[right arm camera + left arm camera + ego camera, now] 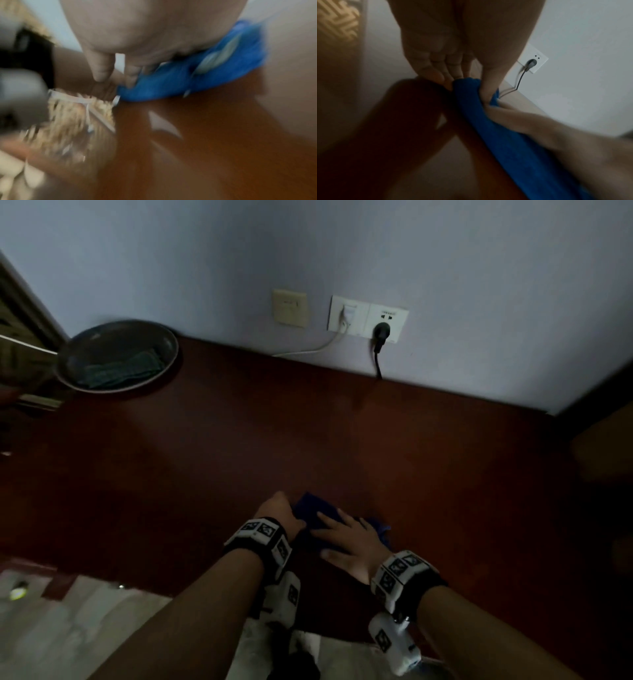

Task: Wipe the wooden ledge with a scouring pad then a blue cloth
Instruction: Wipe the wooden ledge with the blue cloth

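The blue cloth [313, 517] lies on the wooden ledge [308, 440] close to its near edge, about midway along it, with both hands on it. The left hand [279, 513] pinches the cloth's left end: in the left wrist view the thumb and fingers [436, 70] close on a bunched fold. The right hand [349, 542] lies flat on top with its fingers spread and straight, pressing the fabric onto the wood.

Judging by this, the scouring part looks finished, since a dark green pad [123, 369] sits in a pan [164, 337] at the far left corner, and the step in hand is readying the cloth for wiping. To do it well, the cloth should be folded into a flat pad with no loose corner trailing; the flat palm should carry an even, moderate pressure, and strokes should overlap, running along the ledge from one end to the other. Near the far edge, care is needed around the black cord [377, 361] and white cable [308, 349] that drop from the wall sockets [368, 318] to the wood.

The cloth's long axis runs roughly along the ledge, left to right, slanting a little toward the near edge on the right. A crumpled tail [382, 527] sticks out past the right hand toward the ledge's right end. The right wrist view is blurred but shows the same bunched end [231, 56].
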A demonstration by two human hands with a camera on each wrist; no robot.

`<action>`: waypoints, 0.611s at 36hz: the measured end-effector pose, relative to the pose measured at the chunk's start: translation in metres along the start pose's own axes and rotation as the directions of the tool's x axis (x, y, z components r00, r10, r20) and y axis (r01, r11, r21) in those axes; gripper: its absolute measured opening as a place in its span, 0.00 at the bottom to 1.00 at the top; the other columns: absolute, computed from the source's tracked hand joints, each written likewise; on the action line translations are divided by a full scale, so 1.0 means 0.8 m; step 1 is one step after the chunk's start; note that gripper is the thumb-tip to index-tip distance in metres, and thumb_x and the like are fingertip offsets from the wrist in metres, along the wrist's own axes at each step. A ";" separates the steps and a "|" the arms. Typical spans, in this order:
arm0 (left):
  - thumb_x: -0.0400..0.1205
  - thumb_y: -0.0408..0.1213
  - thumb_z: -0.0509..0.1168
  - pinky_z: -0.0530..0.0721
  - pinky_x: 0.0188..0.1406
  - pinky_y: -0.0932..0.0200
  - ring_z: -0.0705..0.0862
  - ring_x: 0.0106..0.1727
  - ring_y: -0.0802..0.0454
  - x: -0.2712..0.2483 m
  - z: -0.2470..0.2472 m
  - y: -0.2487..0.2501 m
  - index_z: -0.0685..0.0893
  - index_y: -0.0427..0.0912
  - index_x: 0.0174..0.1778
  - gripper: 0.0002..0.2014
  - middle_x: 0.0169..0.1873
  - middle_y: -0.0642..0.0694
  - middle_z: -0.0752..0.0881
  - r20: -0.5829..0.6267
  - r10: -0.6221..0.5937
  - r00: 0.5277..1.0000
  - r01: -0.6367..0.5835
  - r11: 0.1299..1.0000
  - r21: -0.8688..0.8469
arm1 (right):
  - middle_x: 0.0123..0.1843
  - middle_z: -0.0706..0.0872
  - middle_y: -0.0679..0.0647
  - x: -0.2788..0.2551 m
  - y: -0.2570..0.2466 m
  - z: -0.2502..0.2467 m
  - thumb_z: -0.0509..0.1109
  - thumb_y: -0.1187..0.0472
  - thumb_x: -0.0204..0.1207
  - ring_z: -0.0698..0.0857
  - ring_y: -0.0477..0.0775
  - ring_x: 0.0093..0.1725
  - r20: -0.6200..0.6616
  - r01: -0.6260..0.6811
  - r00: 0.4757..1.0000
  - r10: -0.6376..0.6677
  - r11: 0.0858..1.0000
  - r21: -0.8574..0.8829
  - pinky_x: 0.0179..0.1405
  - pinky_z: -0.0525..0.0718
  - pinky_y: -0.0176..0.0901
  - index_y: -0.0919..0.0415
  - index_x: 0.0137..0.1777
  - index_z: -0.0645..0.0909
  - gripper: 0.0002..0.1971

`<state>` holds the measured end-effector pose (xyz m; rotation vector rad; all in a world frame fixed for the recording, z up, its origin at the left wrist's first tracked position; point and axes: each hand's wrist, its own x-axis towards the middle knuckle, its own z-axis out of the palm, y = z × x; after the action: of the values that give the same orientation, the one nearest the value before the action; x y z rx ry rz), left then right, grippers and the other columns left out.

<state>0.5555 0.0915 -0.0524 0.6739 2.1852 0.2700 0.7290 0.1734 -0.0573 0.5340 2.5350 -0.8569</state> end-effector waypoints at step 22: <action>0.86 0.38 0.64 0.60 0.79 0.57 0.60 0.83 0.46 -0.034 -0.079 -0.043 0.55 0.40 0.85 0.34 0.84 0.43 0.59 0.184 0.320 0.929 -0.318 0.947 -0.042 | 0.43 0.72 0.37 0.042 -0.057 -0.046 0.69 0.50 0.72 0.74 0.52 0.67 -0.024 -0.262 0.965 0.261 0.959 -0.107 0.79 0.48 0.65 0.40 0.39 0.71 0.07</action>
<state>0.5087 0.0499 -0.0083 1.0091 1.8871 0.3708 0.6696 0.1709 -0.0250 0.8167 2.4299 -0.6165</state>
